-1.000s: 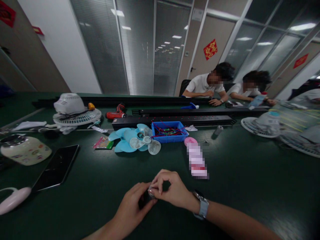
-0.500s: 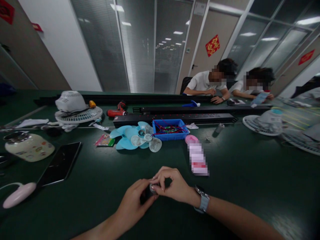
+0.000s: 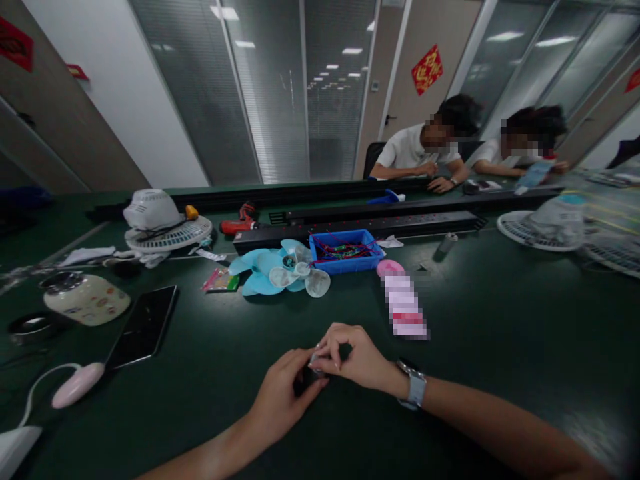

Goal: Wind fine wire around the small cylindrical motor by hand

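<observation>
Both my hands meet over the dark green table [image 3: 500,333] near its front edge. My left hand [image 3: 283,397] cups a small dark part [image 3: 304,381] from below and the left. My right hand [image 3: 353,360], with a watch [image 3: 414,385] on its wrist, pinches a small silvery piece [image 3: 317,362] on top of that part with thumb and fingertips. What the part is cannot be made out; most of it is hidden between the fingers.
Light-blue fan blades [image 3: 280,272] and a blue bin of wires [image 3: 346,251] lie ahead. A phone [image 3: 143,325], a cream jar [image 3: 86,299] and a pink mouse-like device [image 3: 77,385] sit left. White fan parts [image 3: 163,223] and a red drill [image 3: 239,223] stand behind. Two people sit at the far right.
My hands stay together on the small part with the fingers shifting slightly. The view has tilted down and turned left, so everything on the table slid rightward and upward in the picture.
</observation>
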Available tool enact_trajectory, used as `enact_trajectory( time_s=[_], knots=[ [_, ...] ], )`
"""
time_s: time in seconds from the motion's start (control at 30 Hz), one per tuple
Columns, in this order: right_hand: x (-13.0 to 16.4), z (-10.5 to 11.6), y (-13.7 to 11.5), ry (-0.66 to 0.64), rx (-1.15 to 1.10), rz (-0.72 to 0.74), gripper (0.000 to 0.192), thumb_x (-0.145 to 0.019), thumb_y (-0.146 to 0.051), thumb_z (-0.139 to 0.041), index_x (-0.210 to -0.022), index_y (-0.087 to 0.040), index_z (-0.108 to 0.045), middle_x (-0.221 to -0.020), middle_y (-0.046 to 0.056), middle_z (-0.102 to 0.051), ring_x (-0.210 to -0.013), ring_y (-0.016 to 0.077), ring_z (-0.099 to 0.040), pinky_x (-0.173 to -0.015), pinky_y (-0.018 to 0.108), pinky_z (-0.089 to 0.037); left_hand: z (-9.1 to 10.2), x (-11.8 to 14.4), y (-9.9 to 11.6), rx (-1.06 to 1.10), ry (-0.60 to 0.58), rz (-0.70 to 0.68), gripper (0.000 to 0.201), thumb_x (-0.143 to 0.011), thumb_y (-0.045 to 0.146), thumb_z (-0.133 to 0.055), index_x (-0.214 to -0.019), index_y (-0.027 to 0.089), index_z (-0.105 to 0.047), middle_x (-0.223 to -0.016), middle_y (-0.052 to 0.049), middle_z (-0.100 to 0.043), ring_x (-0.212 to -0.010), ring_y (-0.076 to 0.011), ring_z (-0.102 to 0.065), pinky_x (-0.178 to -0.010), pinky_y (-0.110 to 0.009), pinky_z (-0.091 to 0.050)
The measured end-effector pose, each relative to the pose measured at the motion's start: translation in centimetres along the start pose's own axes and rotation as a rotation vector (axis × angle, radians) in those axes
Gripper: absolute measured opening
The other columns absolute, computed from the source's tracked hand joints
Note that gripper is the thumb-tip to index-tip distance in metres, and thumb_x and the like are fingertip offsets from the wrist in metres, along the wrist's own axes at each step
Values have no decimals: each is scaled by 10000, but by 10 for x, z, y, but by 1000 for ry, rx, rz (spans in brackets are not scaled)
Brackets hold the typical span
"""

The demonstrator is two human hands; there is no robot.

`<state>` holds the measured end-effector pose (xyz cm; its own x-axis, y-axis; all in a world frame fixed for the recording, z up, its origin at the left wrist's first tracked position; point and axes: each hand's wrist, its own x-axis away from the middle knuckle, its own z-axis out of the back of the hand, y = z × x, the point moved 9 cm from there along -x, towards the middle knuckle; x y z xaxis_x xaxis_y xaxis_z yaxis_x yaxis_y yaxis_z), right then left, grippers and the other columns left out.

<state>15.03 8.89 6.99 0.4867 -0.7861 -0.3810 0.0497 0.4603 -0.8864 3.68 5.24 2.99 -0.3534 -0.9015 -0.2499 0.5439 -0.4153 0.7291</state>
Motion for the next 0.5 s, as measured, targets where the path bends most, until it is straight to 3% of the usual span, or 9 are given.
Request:
enact_trajectory(
  time_s=[0.5],
  knots=[
    [1, 1, -1, -13, 19, 18, 393, -801, -309, -777, -535, -172, -522, -781, 38, -705, -808, 161, -688, -702, 275, -528, -2, 0, 0, -21, -30, 9, 243, -855, 208, -685, -1097, 206, -679, -949, -62, -712, -776, -213, -656, -684, -302, -539]
  ],
)
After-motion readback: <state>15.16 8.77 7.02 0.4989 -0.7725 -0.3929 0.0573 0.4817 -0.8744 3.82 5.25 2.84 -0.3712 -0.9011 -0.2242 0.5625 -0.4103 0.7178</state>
